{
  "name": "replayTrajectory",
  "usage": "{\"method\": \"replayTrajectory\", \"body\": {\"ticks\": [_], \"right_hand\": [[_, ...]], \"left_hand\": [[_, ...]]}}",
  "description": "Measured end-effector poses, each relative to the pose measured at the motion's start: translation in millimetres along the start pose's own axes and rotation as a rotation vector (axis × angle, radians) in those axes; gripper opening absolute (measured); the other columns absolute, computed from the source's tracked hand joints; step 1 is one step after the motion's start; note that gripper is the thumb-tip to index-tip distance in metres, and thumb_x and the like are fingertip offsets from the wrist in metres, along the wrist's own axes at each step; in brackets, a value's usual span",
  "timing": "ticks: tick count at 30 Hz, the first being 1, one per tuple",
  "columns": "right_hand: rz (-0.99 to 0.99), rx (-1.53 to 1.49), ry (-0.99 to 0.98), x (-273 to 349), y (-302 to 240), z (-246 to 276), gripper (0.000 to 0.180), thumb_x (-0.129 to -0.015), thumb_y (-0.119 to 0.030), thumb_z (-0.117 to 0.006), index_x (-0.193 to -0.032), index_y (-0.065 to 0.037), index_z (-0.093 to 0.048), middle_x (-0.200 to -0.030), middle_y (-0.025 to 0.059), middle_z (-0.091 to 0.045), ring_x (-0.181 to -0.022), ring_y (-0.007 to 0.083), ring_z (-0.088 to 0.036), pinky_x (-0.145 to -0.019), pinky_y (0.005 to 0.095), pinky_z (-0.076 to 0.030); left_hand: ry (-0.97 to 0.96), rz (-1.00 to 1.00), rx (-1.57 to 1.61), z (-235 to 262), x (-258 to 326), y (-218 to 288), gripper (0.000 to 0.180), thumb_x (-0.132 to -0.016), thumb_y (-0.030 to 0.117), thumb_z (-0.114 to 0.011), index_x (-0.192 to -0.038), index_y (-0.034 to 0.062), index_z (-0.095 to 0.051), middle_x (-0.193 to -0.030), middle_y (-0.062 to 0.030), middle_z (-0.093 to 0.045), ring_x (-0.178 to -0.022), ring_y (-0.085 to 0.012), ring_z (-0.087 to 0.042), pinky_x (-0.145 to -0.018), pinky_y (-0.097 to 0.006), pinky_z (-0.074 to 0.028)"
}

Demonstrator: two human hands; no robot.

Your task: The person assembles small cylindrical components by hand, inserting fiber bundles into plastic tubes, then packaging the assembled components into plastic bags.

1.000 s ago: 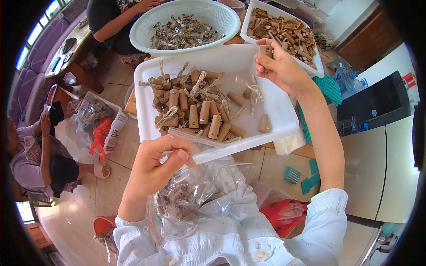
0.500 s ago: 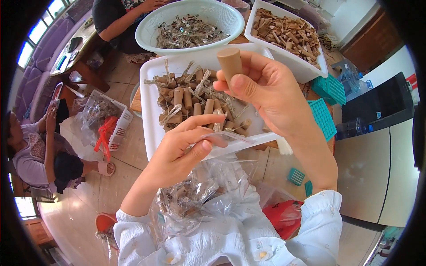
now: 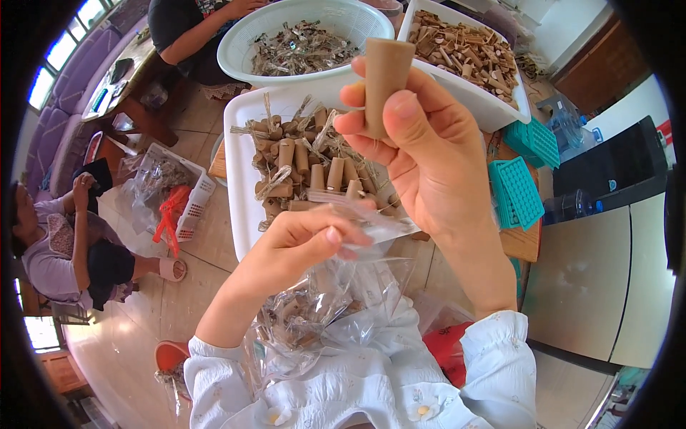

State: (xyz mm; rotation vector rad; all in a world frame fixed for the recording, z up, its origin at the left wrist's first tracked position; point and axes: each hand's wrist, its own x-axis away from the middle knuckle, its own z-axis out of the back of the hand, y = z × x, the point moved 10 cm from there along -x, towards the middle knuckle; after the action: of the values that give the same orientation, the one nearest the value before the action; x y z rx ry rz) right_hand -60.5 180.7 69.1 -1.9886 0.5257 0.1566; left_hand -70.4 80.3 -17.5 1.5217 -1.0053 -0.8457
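Note:
A tan, slightly tapered cylinder like a stopper (image 3: 387, 75) stands nearly upright between the thumb and fingers of my right hand (image 3: 429, 143), raised above the white tray (image 3: 246, 225). My left hand (image 3: 300, 239), a little lower and to the left, pinches a small see-through zip bag (image 3: 389, 227); its fingertips are blurred. In the tray behind it lie many similar tan cylinders (image 3: 318, 175), with bundles of pale cord (image 3: 275, 184) among them. On my lap rests a large see-through plastic bag (image 3: 300, 307) with more tan pieces inside.
Beyond the tray stand a pale green basin (image 3: 236, 53) of small wrapped items and a white bin (image 3: 525, 107) of tan pieces. Teal perforated trays (image 3: 518, 193) sit at the right. Another person (image 3: 78, 236) sits at the left near a white basket (image 3: 196, 193); someone's arm (image 3: 193, 43) shows behind.
My right hand has come nearer and turned the cylinder more upright. The small bag in my left hand has shifted right and spread out. The seated person's hands have lowered.

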Motion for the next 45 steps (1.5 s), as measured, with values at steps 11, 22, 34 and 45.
{"method": "replayTrajectory", "body": {"ticks": [11, 22, 34, 45], "right_hand": [[-0.027, -0.078, -0.061, 8, -9, -13, 0.053, -0.085, -0.028, -0.055, -0.123, 0.004, -0.038, -0.104, 0.0132, -0.058, -0.088, 0.0188, -0.062, -0.079, 0.0303, -0.052], [-0.010, -0.079, -0.078, 10, -6, -9, 0.052, -0.084, -0.027, -0.056, -0.122, 0.004, -0.038, -0.105, 0.0134, -0.057, -0.089, 0.0193, -0.062, -0.080, 0.0306, -0.052], [-0.047, -0.129, -0.040, 9, 14, -5, 0.048, -0.083, -0.023, -0.059, -0.119, 0.003, -0.043, -0.104, 0.0116, -0.057, -0.093, 0.0202, -0.059, -0.084, 0.0309, -0.049], [-0.251, 0.076, -0.163, 50, 18, 4, 0.038, -0.072, -0.006, -0.070, -0.101, -0.001, -0.048, -0.092, 0.0095, -0.060, -0.088, 0.0155, -0.059, -0.080, 0.0285, -0.046]], "left_hand": [[-0.167, -0.011, 0.459, -7, 8, 7, 0.035, -0.084, 0.031, -0.056, -0.091, -0.0025, -0.063, -0.108, -0.0146, -0.055, -0.089, -0.0155, -0.053, -0.076, -0.028, -0.043], [-0.064, -0.127, 0.299, -7, 9, 16, 0.022, -0.079, 0.019, -0.063, -0.083, -0.0021, -0.065, -0.100, -0.0144, -0.057, -0.082, -0.0163, -0.057, -0.067, -0.024, -0.047], [0.045, -0.054, 0.423, -3, 1, 2, 0.018, -0.074, 0.003, -0.068, -0.085, 0.0005, -0.054, -0.089, -0.0077, -0.058, -0.076, -0.0122, -0.058, -0.070, -0.024, -0.048], [0.695, -0.639, -0.201, 61, 46, 55, 0.016, -0.069, -0.013, -0.060, -0.072, -0.0001, -0.050, -0.077, -0.0074, -0.056, -0.065, -0.0132, -0.056, -0.066, -0.022, -0.047]]}}
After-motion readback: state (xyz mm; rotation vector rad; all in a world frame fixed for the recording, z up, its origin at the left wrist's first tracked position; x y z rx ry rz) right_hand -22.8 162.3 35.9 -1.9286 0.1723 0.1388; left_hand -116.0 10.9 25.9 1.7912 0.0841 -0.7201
